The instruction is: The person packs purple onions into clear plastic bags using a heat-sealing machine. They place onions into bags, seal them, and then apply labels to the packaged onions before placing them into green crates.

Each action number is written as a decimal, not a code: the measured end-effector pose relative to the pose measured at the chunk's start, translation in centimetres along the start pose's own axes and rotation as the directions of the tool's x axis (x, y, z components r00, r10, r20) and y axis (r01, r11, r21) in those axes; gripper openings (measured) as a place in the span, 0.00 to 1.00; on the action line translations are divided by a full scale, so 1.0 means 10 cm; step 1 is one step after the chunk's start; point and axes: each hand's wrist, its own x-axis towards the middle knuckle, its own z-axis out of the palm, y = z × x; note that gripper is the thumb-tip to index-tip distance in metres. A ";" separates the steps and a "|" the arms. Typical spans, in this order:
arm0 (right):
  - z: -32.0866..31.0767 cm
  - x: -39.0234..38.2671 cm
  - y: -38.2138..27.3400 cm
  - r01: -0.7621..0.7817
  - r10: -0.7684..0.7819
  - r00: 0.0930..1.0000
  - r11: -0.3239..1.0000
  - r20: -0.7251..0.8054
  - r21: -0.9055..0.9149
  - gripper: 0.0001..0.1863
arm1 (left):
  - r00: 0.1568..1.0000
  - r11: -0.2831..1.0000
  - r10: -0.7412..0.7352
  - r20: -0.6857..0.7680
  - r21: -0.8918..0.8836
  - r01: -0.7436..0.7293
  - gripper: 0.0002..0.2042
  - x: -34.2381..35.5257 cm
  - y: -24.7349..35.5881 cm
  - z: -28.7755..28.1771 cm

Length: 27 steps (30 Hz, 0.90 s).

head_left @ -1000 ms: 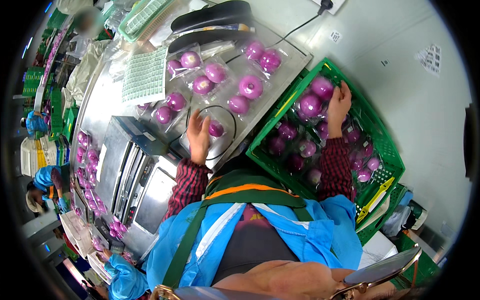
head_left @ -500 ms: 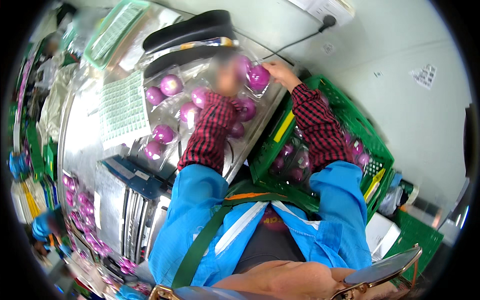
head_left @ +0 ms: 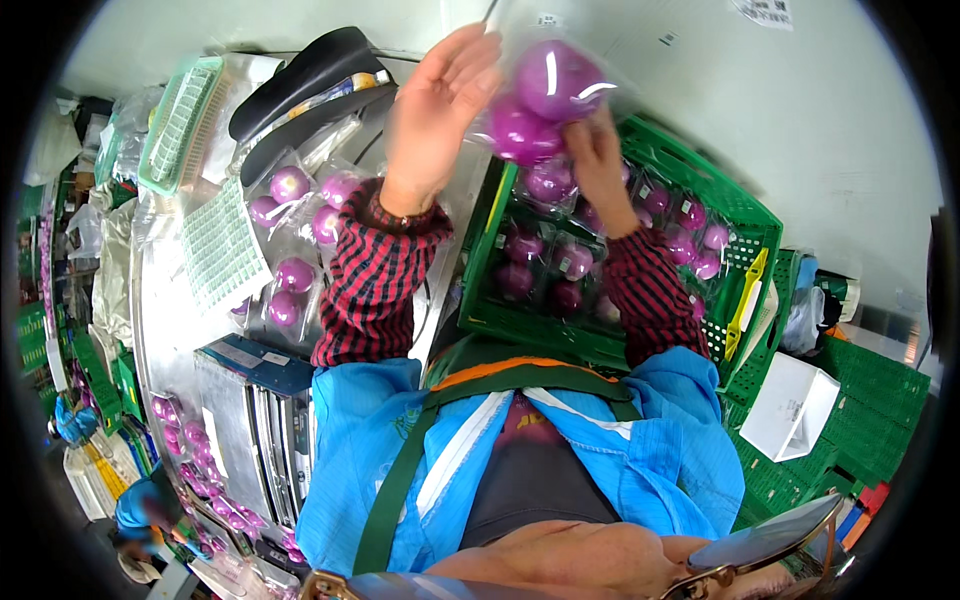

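My right hand (head_left: 598, 165) grips a clear plastic pack of two large red onions (head_left: 556, 82) by its lower right side. The pack is raised above the far part of a green crate (head_left: 545, 338). Inside that crate lie several more bagged red onions (head_left: 575, 260). To the left of the raised pack, my left hand (head_left: 440, 105) is up with its fingers stretched out and nothing in it. Below it, more packs of red onions (head_left: 290, 275) rest on the metal table (head_left: 170, 290).
A sheet of labels (head_left: 225, 245), a black holder (head_left: 300, 95) and a pale green basket (head_left: 180, 125) are on the table. A dark-topped metal machine (head_left: 250, 400) stands near my left side. A white box (head_left: 790, 405) sits on green crates at right. Another person (head_left: 150, 510) is at lower left.
My right hand has carried the onion pack from the table's edge to above the crate. My left hand has come up off the packs on the table. The whole view has shifted.
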 end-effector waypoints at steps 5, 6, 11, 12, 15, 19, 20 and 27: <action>-1.04 -0.47 -0.34 -0.233 0.199 0.940 0.968 -0.278 -0.092 0.22 | 0.945 0.936 -0.242 -0.221 0.205 0.288 0.26 -0.67 -0.62 0.01; -1.24 -0.58 -0.25 -0.293 0.275 0.911 0.956 -0.307 -0.013 0.23 | 0.927 0.914 -0.328 -0.185 0.188 0.361 0.29 -0.82 -0.74 0.13; -1.81 -0.94 0.61 -0.548 0.596 0.747 0.803 -0.296 0.233 0.30 | 0.757 0.766 -0.643 -0.113 -0.072 0.639 0.40 -1.16 -1.16 0.75; -1.86 -0.92 0.77 -0.623 0.677 0.701 0.735 -0.224 0.269 0.32 | 0.712 0.718 -0.695 -0.097 -0.119 0.685 0.42 -1.19 -1.19 0.77; -1.77 -0.80 1.03 -0.610 0.580 0.790 0.778 -0.199 -0.150 0.34 | 0.623 0.644 -0.765 -0.165 -0.235 0.728 0.40 -1.31 -1.38 0.81; -1.80 -0.82 0.89 -0.613 0.606 0.784 0.790 -0.136 -0.010 0.36 | 0.754 0.805 -0.591 -0.285 -0.264 0.531 0.25 -1.42 -1.31 0.68; -1.82 -0.85 0.90 -0.605 0.597 0.790 0.796 -0.140 -0.014 0.35 | 0.795 0.853 -0.507 -0.331 -0.322 0.410 0.18 -1.44 -1.25 0.59; -1.68 -0.73 0.92 -0.563 0.542 0.810 0.825 -0.224 -0.039 0.33 | 0.722 0.934 0.060 -0.689 0.295 0.204 0.18 -1.81 -1.21 -0.59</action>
